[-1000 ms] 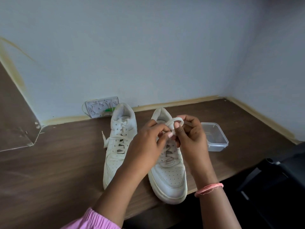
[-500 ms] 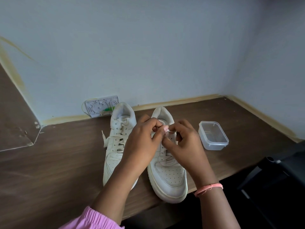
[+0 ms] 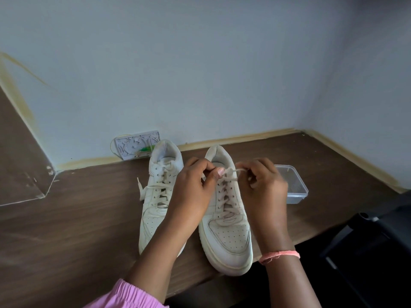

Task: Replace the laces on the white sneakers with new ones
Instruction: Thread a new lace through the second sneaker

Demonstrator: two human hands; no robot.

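Nearest the front edge of the table (image 3: pixel 55 252) sat the toe of the right sneaker (image 3: pixel 226 238), poking slightly over that edge, with the left sneaker (image 3: pixel 155 196) just beside it, both pointing heel-first toward the wall. A pink sleeve (image 3: pixel 131 294) and a pink wristband (image 3: pixel 279 256) were the closest things to the camera.

Up at the top eyelets of the right sneaker, both hands were busy: the left hand (image 3: pixel 192 185) had its thumb and fingers pinched on the lace (image 3: pixel 231 172), and the right hand (image 3: pixel 263 183) was curled round the other end of it, the two hands slightly apart with the lace stretched between them. Looked to me like a knot or bow being pulled snug, though the fingers hid most of it.

The left sneaker was laced but a loose lace end (image 3: pixel 140 187) trailed onto the table on its outer side, so that one probably wasn't tied yet.

What could go wrong: pull unevenly and the knot slips or one end comes out short; tug too hard and the shoe, already hanging off the front edge, could slide off.

Further back, a clear plastic tub (image 3: pixel 293 185) sat right of the hands, and a wall socket (image 3: pixel 135 144) sat against the wall at the back edge
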